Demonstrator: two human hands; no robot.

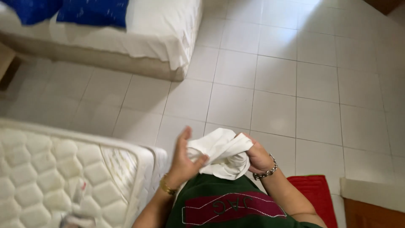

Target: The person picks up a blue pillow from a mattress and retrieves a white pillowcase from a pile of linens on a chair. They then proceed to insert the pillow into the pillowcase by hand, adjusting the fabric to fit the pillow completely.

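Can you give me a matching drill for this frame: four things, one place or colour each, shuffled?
1. white cloth
2. bare mattress
3. blue pillows
4. mat

A. red, on the floor tiles at lower right
B. on the made bed, top left
C. bunched between left hand and right hand
D. quilted, lower left

Pairs: 1-C, 2-D, 3-B, 4-A

White tiled floor [320,84] w/ red mat [314,192]; bare quilted mattress [46,169] near; far bed [160,33] w/ white sheet, blue pillows [93,12].

The white cloth [221,154] covers the right hand's [258,158] fingers; the picture's edge cuts off the far blue pillows [93,12].
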